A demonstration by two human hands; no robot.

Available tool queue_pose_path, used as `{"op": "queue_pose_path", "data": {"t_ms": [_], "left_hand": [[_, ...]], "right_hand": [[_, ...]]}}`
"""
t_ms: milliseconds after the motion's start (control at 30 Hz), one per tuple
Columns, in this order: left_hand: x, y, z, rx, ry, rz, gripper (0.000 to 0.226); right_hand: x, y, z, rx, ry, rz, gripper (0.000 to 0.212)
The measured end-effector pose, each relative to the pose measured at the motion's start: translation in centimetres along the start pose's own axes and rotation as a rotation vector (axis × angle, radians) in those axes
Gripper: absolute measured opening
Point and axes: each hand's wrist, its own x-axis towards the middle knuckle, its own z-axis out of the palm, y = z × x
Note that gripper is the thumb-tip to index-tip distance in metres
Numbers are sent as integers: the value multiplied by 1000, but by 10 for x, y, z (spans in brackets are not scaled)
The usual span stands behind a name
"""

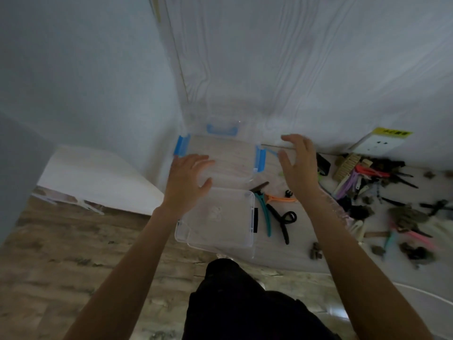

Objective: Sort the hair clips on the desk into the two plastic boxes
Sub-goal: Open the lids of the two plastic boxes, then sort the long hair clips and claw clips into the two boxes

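Clear box (215,153) edges faint behind left hand (187,179); clip pile (382,192) blurred.

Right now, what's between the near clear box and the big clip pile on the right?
Head view: a teal clip, an orange clip and a black clip lie on the desk between the near clear box and the clip pile.

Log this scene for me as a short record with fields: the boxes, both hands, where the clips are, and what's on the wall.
far box: clear box with blue latches at the desk's back left corner, open, looks empty
near piece: clear plastic box or lid at the desk's front edge; cannot tell which
left hand: fingers spread over the far box, holding nothing
right hand: fingers spread, raised beside the box's right latch, holding nothing
near clips: teal clip, orange clip, black clip just right of the near piece
main pile: mixed clips on the desk's right
wall: white socket
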Motion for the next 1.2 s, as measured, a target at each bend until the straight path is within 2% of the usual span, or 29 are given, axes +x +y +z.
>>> {"op": "queue_pose_path", "data": {"t_ms": [133,267,367,433,500,633,733,800,867,967,1100,1167,1200], "left_hand": [[-6,87,1,-343,50,93,41],[-24,174,53,-435,-84,289,48],[-34,198,111,-294,-152,140,59],[-32,200,140,-108,-136,-16,75],[-25,192,155,32,-99,-164,83],[-17,174,181,191,-40,-303,74],[-12,173,193,185,5,-289,53],[-7,187,199,150,18,-250,48],[-4,206,210,118,28,-205,48],[11,234,223,-22,19,-238,56],[39,253,227,-212,-97,-148,72],[48,257,217,-307,-170,-120,64],[49,257,210,-354,-141,-109,59]], "right_hand": [[-68,48,-29,-151,-55,56,43],[-116,95,-64,-330,-87,98,52],[-144,119,-88,-419,-175,205,77],[-162,132,-100,-458,-240,246,95],[-174,143,-102,-476,-271,249,103],[-185,162,-86,-510,-362,240,110],[-180,171,-76,-505,-376,251,104],[-170,176,-75,-516,-357,254,100],[-157,182,-76,-542,-350,241,94],[-133,195,-79,-517,-311,257,75],[-104,212,-91,-545,-310,213,67],[-92,217,-103,-514,-273,188,61],[-88,218,-111,-463,-251,186,58]]}}
